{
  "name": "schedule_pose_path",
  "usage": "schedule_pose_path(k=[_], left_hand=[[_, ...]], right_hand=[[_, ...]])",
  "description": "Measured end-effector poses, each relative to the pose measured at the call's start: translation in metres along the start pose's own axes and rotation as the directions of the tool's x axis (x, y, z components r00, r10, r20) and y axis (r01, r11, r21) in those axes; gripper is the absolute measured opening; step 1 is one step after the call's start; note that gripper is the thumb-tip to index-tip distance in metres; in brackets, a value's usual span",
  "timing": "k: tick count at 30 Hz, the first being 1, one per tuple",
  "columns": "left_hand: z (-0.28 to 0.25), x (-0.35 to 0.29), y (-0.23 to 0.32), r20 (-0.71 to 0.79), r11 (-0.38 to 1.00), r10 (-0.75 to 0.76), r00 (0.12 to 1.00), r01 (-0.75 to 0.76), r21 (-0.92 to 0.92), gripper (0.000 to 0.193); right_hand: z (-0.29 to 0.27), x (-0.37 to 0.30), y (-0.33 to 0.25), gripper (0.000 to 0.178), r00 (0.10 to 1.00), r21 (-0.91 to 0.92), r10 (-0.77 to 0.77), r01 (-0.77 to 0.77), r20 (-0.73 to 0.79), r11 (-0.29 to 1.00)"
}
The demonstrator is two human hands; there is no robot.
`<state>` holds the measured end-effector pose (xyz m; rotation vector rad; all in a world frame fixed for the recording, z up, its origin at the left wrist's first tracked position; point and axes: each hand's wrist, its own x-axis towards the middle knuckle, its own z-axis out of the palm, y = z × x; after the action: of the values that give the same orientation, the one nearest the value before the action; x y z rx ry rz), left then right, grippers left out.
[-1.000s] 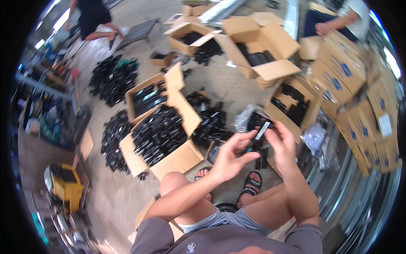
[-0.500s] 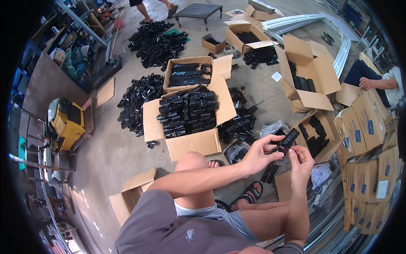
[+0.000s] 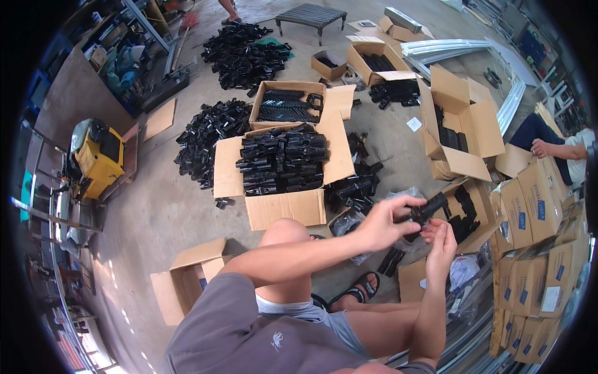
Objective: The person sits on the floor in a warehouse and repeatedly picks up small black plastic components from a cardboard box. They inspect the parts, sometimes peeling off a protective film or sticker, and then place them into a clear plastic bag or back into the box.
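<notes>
One yellow machine stands at far left, then a heap of black parts on the floor, then an open carton piled with more. The left hand has its fingers clamped on a black part (held above the floor). Just beside it, the right hand bunches its fingertips; whether they grip anything, I cannot tell.

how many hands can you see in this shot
3: left hand holding a black part, right hand just beside it, co-worker's hand at far right; others may be hidden.
</notes>
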<state>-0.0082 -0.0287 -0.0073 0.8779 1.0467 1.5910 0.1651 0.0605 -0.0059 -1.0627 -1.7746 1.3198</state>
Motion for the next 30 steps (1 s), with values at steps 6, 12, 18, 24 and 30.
schedule_pose_path(k=[6,12,18,24,30], left_hand=[[-0.093,0.0,0.089,-0.462,0.955,0.292,0.838,-0.228,0.191,0.055],[-0.239,-0.033,0.056,-0.818,0.934,0.304,0.487,0.015,0.356,0.051],[-0.311,-0.012,-0.037,-0.854,0.784,0.369,0.366,0.371,0.498,0.056],[-0.322,-0.026,-0.101,-0.845,0.477,0.306,0.439,0.697,0.535,0.046],[-0.326,-0.042,-0.081,-0.796,0.471,0.395,0.458,0.643,0.604,0.033]], right_hand=[[-0.022,-0.02,-0.035,0.022,0.995,-0.038,-0.071,0.068,-0.074,0.997],[-0.041,-0.059,-0.027,0.021,0.997,-0.201,-0.072,0.071,0.005,0.977],[-0.043,-0.063,0.021,0.022,0.981,-0.247,0.169,-0.142,0.09,0.959],[-0.038,-0.063,0.019,0.021,0.989,-0.225,0.129,-0.11,0.072,0.968],[-0.041,-0.058,0.018,0.021,0.98,-0.251,0.172,-0.142,0.1,0.957]])
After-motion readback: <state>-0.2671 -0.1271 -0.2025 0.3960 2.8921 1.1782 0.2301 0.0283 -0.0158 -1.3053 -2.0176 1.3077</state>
